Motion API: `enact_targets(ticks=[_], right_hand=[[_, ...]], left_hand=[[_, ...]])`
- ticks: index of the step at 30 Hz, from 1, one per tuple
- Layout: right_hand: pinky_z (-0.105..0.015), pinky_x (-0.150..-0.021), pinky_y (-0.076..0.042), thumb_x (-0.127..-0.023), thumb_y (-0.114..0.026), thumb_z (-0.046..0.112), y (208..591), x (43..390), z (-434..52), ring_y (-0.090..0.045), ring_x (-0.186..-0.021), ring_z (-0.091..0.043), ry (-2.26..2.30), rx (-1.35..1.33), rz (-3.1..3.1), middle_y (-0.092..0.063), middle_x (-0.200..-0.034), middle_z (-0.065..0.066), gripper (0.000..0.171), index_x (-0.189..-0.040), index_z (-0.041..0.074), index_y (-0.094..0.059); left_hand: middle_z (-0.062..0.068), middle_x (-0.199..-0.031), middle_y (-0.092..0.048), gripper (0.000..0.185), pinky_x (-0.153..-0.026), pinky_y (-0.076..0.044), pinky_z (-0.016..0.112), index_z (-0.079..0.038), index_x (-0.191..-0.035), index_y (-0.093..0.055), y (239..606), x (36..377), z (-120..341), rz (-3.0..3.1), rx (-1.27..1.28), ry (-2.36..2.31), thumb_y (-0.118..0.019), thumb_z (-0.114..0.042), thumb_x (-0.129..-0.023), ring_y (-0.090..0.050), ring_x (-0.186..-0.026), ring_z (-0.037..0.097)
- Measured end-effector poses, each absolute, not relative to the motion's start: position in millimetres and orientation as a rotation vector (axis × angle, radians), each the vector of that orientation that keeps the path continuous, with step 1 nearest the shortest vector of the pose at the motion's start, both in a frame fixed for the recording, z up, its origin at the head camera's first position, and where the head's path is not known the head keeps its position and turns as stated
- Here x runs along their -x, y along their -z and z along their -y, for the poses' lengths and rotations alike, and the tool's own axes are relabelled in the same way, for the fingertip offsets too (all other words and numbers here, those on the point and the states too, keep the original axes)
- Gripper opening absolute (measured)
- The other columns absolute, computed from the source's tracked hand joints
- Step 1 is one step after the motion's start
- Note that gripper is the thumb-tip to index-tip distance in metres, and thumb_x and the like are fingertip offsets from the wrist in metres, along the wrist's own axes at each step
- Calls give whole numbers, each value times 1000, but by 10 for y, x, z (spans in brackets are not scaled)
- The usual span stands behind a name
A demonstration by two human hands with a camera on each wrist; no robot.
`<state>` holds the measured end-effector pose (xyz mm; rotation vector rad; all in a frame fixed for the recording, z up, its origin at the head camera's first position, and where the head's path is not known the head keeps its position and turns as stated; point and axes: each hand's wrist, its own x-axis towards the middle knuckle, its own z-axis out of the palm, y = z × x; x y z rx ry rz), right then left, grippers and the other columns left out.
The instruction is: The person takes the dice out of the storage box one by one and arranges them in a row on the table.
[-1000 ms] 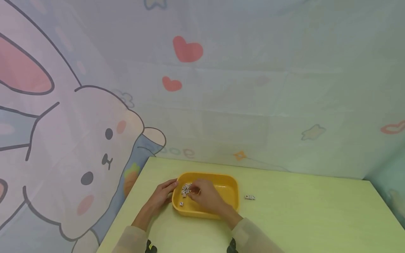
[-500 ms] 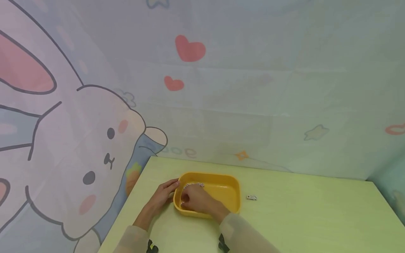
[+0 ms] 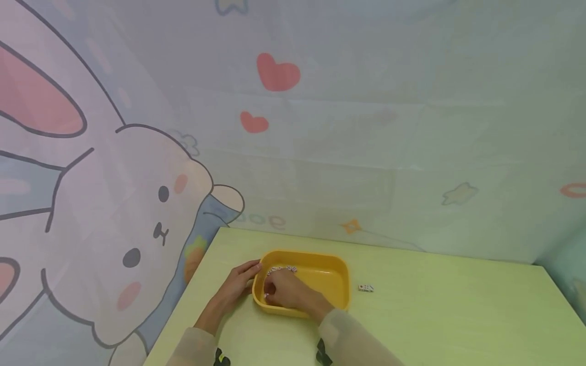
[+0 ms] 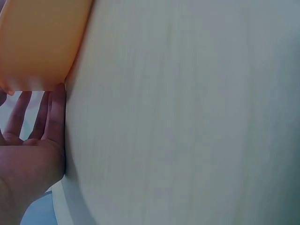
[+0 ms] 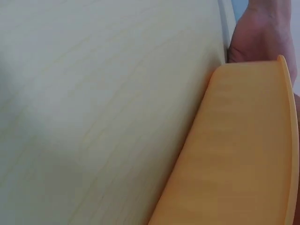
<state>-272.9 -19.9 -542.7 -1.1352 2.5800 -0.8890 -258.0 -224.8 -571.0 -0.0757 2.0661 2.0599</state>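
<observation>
A: What is held?

B: The yellow tray (image 3: 336, 269) is touched at its left end by the left hand (image 3: 235, 284), fingers straight. The right hand (image 3: 286, 291) is down inside it by the small dice (image 3: 281, 269); its grip cannot be made out.

A: And outside?

B: Two dice (image 3: 365, 288) are seen on the green table (image 3: 435, 305), right of the tray.

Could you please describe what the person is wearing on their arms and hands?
Both hands, left and right, are bare, with no gloves or rings visible. Each forearm wears a loose, pale beige sleeve of sheer-looking fabric. A small dark bow-like trim sits at each cuff.
</observation>
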Motion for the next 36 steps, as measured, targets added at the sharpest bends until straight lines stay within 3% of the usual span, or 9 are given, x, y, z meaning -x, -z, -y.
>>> enact_targets(ticks=[4,8,11,18,27,36], right_hand=[[-24,-78,-51,-89,-78,12,5397,2759,-21,-57,-77,-6,1056,1143,-2514,-65,-82,12,4,-91,14,-75],[-27,-80,-54,-96,-74,14,5233,2743,-396,-60,-85,-7,1152,1081,-2487,-68,-91,11,3,-99,14,-74],[-28,-78,-54,-99,-73,16,5087,2742,-750,-60,-85,-8,1162,1081,-2553,-66,-91,11,4,-100,12,-73],[-28,-72,-54,-95,-75,6,4879,2765,-1628,-59,-81,-10,1115,1025,-2783,-66,-89,8,7,-98,12,-72],[-28,-69,-53,-94,-76,2,5251,2714,-2376,-57,-81,-8,1013,860,-2867,-64,-89,7,10,-97,10,-71],[-27,-70,-54,-91,-77,0,5587,2699,-2560,-58,-81,-7,981,826,-2883,-65,-89,6,10,-97,7,-74]], left_hand=[[21,-145,-60,62,-98,-58,37,2,-152,-52,5707,2601,2244,-2083,95,-2072,-65,-38,-107,-59,-130,29],[19,-144,-61,64,-96,-59,37,1,-151,-54,5708,2620,2238,-2095,132,-2080,-67,-41,-105,-60,-129,29],[18,-144,-62,65,-96,-59,37,1,-152,-54,5713,2618,2230,-2100,138,-2071,-67,-42,-105,-60,-127,28],[18,-146,-61,64,-93,-59,35,1,-151,-55,5717,2617,2224,-2112,138,-2073,-67,-42,-105,-60,-127,28],[18,-144,-62,58,-94,-59,34,0,-151,-56,5714,2597,2225,-2103,172,-2076,-66,-37,-107,-62,-124,26],[18,-145,-61,60,-95,-59,36,1,-151,-55,5717,2612,2194,-2111,154,-2064,-65,-39,-106,-61,-125,27]])
